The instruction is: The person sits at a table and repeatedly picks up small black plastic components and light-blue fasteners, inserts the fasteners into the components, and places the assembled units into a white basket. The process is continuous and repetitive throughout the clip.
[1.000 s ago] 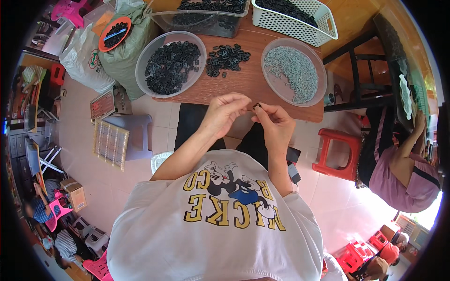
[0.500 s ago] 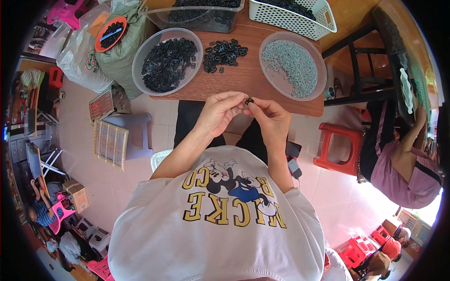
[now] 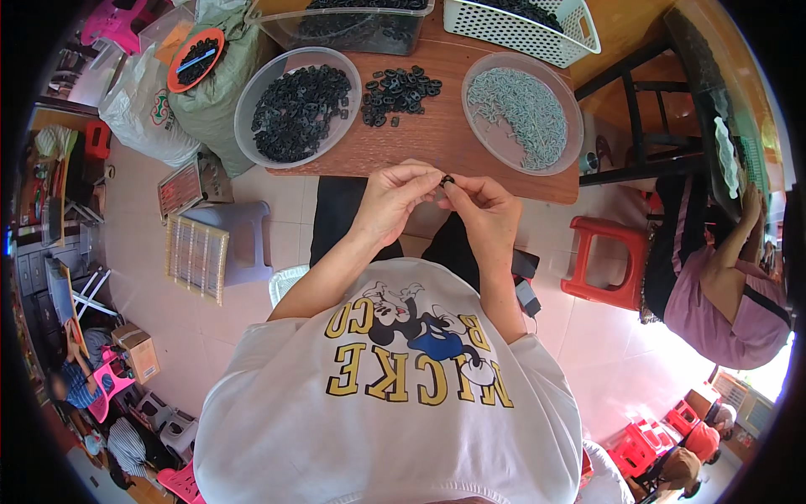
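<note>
A worker's right hand (image 3: pixel 485 208) pinches a small dark piece (image 3: pixel 447 180), the left hand (image 3: pixel 390 200) (fingertips narrowed, hold unclear) just beside it, near the brown table (image 3: pixel 378 151).

Just beyond the left hand (image 3: pixel 396 197) and right hand (image 3: pixel 487 210), a bare strip of desk (image 3: pixel 428 141) offers passage. The black-parts tub (image 3: pixel 341 129) bounds it leftward, the screw tub (image 3: pixel 494 134) rightward. The loose black pile (image 3: pixel 401 91) leaves narrow gaps beside both; clear bin (image 3: pixel 290 34) and white basket (image 3: pixel 504 35) block the back.
</note>
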The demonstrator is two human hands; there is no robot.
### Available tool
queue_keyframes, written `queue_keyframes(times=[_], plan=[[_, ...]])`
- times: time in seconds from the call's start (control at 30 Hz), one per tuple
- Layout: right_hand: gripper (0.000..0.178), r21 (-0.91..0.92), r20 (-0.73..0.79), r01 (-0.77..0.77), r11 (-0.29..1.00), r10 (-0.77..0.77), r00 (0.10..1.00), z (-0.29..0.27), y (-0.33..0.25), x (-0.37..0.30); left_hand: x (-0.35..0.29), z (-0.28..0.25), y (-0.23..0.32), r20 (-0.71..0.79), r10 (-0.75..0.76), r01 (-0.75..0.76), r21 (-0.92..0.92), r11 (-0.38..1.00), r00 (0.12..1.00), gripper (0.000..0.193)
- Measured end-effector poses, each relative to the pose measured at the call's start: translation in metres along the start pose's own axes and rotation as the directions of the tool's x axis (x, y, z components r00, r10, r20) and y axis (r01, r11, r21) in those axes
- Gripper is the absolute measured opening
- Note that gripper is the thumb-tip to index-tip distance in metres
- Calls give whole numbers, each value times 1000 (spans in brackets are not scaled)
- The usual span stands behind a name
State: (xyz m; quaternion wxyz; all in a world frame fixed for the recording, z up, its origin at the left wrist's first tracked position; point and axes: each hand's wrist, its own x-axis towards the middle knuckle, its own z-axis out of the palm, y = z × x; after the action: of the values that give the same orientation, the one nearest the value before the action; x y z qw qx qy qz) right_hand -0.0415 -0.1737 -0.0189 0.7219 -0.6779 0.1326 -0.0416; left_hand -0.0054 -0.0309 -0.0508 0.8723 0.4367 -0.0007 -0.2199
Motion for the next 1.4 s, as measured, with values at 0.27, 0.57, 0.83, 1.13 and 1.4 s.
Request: queue_keyframes(times=[0.27,0.57,0.83,1.13,1.4], plan=[[11,21,-45,12,1000,-11,999,8,9,0,1,-1,-4,-18,25,-25,16,1000,1000,12],[13,-129,-48,103,986,-110,993,11,13,2,6,-10,-4,-123,-41,44,19,999,992,10],[12,-86,-66,31,996,-37,997,12,20,3,3,-3,-6,-105,2,-2,2,1000,994,8],[10,29,-33,-15,999,16,999,12,17,3,5,-17,1,-112,-22,27,41,999,993,9],[9,94,-59,35,995,-29,998,3,16,5,53,-50,23,227,580,-211,973,-95,782,22]])
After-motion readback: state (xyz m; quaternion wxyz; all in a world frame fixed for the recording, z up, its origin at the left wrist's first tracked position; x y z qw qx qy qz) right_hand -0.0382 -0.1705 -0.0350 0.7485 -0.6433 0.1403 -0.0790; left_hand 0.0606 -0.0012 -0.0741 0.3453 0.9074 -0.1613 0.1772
